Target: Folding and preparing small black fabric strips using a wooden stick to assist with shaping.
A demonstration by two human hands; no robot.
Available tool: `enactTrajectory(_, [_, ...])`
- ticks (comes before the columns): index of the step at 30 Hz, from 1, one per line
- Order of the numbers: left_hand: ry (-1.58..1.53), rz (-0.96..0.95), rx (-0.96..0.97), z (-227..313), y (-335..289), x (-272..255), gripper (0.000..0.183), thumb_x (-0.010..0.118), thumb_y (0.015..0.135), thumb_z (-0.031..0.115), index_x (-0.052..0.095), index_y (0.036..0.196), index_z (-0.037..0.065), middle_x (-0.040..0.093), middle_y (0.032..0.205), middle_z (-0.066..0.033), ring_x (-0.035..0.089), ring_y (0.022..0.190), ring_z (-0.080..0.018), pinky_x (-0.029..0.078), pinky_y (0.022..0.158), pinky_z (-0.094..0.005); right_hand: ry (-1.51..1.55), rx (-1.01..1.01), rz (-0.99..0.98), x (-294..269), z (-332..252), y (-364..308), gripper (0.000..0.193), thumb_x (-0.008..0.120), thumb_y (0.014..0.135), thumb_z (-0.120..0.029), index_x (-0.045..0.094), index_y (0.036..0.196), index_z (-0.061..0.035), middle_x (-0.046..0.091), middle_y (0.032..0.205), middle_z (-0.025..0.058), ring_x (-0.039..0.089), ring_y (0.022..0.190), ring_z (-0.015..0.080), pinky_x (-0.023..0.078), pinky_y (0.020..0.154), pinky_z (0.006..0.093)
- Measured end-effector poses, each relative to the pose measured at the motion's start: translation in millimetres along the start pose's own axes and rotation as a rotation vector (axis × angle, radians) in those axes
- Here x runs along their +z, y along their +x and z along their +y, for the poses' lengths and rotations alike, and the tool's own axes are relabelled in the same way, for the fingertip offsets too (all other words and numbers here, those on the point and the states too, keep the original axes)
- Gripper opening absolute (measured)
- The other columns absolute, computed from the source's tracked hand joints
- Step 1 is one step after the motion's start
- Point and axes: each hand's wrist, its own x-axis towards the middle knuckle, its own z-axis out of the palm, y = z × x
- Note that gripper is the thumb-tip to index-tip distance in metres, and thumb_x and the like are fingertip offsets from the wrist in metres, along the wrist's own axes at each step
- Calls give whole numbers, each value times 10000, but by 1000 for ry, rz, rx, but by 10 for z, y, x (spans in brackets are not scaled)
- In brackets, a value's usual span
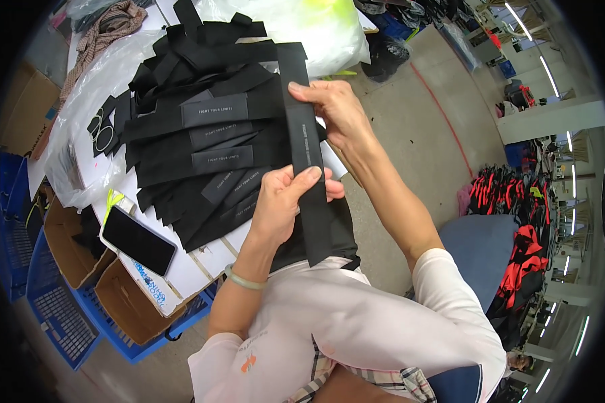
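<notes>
A long black fabric strap (304,144) with a printed label panel is stretched lengthwise between my two hands, above my lap. My left hand (282,201) pinches it below the label, thumb on top and fingers behind. Further up, my right hand (339,114) grips the same strap, thumb pressed on its face. Just left of the strap lies a thick, fanned pile of similar black straps (208,127), several showing the same dark label panel. The pile partly covers the white table (218,248).
A smartphone (139,240) lies near the table's front edge. Thin looped cords (103,131) rest beside the pile on clear plastic. Cardboard boxes (128,305) and blue crates (64,316) stand below at left. A white plastic bag (302,33) sits behind. Red and black goods (517,262) are at right.
</notes>
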Motion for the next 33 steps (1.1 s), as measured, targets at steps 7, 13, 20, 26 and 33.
enactTrajectory(7, [-58,50,-33,-84,-15,30,249,563,914,144,584,989,-92,681,854,-186,678,767,-209,549,725,-294,-65,-67,15,2,56,175,270,705,798,-254,597,636,-67,529,614,-45,390,534,39,279,524,214])
enactTrajectory(13, [2,262,186,-238,36,32,201,584,908,136,624,969,-51,685,836,-131,652,731,-141,526,677,-254,-306,-77,-193,119,55,-138,310,743,761,-185,507,582,-95,410,570,-73,324,529,44,246,495,226])
enactTrajectory(20, [340,530,428,-444,277,-104,262,562,925,177,631,872,-71,631,655,-72,550,605,-83,454,569,-238,-225,-3,-612,407,-134,-118,147,647,845,-102,609,740,-5,639,734,31,667,818,138,492,672,224])
enactTrajectory(26, [164,671,566,-223,461,-251,214,549,921,154,597,939,-53,635,750,-115,595,624,-132,500,528,-279,-606,-594,-511,887,16,229,190,650,843,-141,674,981,-13,592,776,9,504,671,83,427,627,232])
enactTrajectory(33, [433,310,-60,-427,-83,-644,230,595,900,190,620,880,-38,659,744,-107,651,652,-151,539,585,-262,-1027,-1208,-222,1066,598,643,324,725,722,-259,707,1045,-233,502,880,15,470,834,191,345,739,329])
